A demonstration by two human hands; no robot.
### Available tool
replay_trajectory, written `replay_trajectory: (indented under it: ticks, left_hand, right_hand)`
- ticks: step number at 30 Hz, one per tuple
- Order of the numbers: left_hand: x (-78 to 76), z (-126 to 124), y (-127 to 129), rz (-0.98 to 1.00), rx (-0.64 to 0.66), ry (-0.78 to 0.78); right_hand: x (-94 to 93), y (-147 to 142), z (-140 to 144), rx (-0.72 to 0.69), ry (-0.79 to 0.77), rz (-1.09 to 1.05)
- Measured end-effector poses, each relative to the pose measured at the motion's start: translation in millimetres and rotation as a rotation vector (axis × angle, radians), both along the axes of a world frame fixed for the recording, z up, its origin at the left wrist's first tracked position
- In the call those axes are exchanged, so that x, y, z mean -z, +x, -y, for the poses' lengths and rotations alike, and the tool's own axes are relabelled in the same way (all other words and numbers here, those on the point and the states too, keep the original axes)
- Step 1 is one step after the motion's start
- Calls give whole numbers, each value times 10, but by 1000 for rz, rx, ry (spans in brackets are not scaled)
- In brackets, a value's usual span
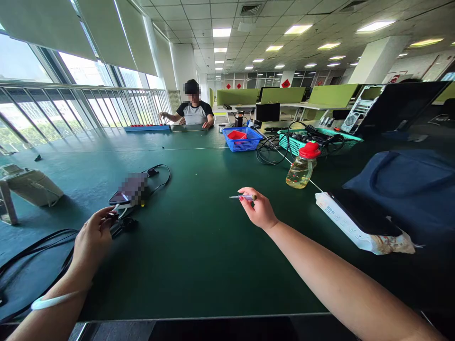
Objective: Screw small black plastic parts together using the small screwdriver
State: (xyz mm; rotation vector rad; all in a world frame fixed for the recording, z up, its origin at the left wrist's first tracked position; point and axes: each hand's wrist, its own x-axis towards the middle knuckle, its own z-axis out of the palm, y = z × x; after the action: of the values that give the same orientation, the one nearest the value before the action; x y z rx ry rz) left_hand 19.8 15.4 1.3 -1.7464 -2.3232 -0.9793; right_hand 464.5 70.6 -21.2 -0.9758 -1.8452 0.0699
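My right hand (261,209) is raised over the middle of the green tabletop. Between its thumb and fingers is a small screwdriver (251,197) with a clear handle, its thin metal tip pointing left. At the left, my left hand (91,239) has its fingers closed around a small dark object, mostly hidden by the fingers. Just beyond that hand lies a flat device with a dark screen (119,196), partly blurred out. Black cables (165,180) run around it, and a black plug (128,224) rests beside my left fingertips.
A bottle with a red lid (300,170), a tissue pack (343,222) under a black phone (366,213) and a dark blue bag (401,189) stand on the right. Farther back are a blue basket (243,144) and a green basket (295,144). Across the table sits a person (195,112).
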Motion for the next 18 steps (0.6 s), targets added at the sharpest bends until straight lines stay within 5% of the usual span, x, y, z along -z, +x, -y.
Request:
replay_trajectory:
  ticks: [9, 18]
  left_hand:
    - [49, -35, -21, -234, 64, -93]
    - [49, -30, -25, -265, 54, -205]
  right_hand:
    - [-2, 0, 3, 3, -18, 4]
    - [10, -3, -6, 1, -16, 12]
